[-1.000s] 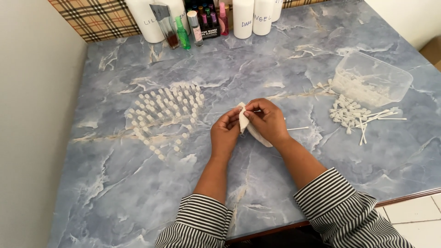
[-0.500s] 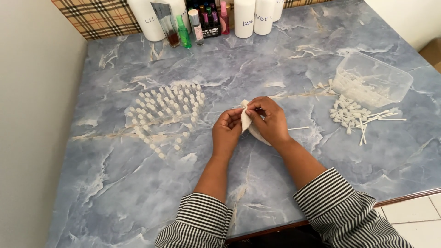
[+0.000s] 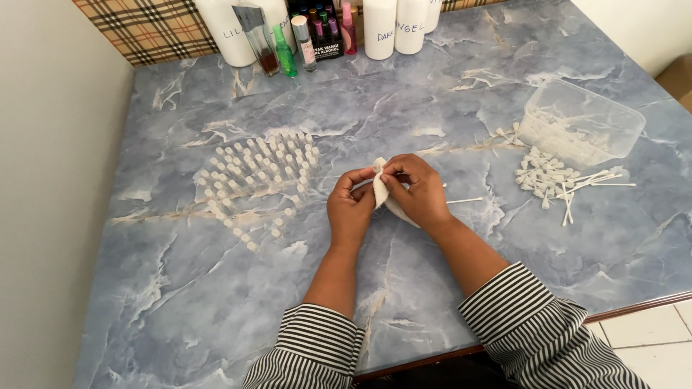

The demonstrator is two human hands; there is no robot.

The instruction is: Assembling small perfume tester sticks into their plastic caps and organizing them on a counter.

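Fingers of the left hand (image 3: 351, 209) and right hand (image 3: 418, 193) pinched a small white cloth (image 3: 380, 189) tight at bench centre, and a loosened grip could have dropped it. Tiny vials (image 3: 252, 176) stood at ten o'clock (easily toppled); loose cotton swabs (image 3: 551, 179) lay at three o'clock beside a clear tub (image 3: 584, 122).

A blue marbled desk (image 3: 504, 79) carries a clear plastic tub (image 3: 584, 122) at its right side — loose white sticks (image 3: 559, 180) lie just before it. Tall white bottles (image 3: 393, 25) and small coloured bottles (image 3: 303, 39) line the desk's far edge.
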